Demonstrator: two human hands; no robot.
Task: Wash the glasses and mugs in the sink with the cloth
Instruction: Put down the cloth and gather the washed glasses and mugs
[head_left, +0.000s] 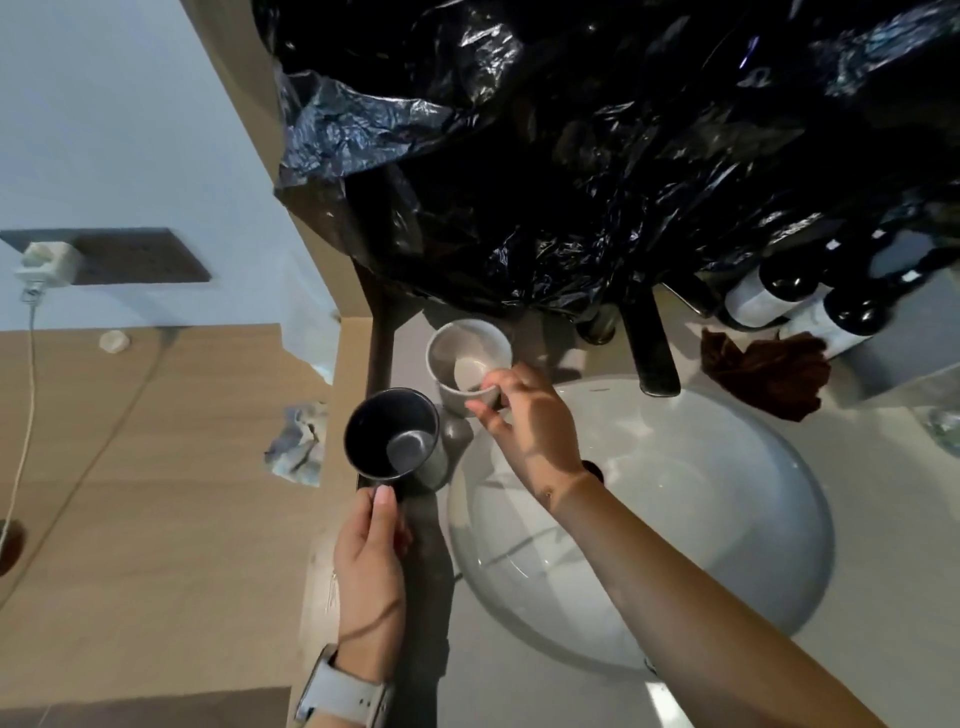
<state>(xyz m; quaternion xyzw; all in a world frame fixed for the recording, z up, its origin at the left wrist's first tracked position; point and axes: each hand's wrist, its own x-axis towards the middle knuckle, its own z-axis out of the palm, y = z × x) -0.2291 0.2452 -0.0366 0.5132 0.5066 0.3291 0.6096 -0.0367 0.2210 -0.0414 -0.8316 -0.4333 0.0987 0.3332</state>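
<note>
My left hand grips the handle of a dark mug, held upright over the counter's left edge beside the white round sink. My right hand reaches across the basin and holds a light grey mug by its side, on the counter at the sink's back left. A brown cloth lies crumpled on the counter to the right of the dark faucet. The basin holds nothing that I can see.
A black plastic sheet hangs over the back of the counter. Dark bottles with white labels stand at the back right. A glass shows at the right edge. A crumpled wrapper lies on the wooden floor at left.
</note>
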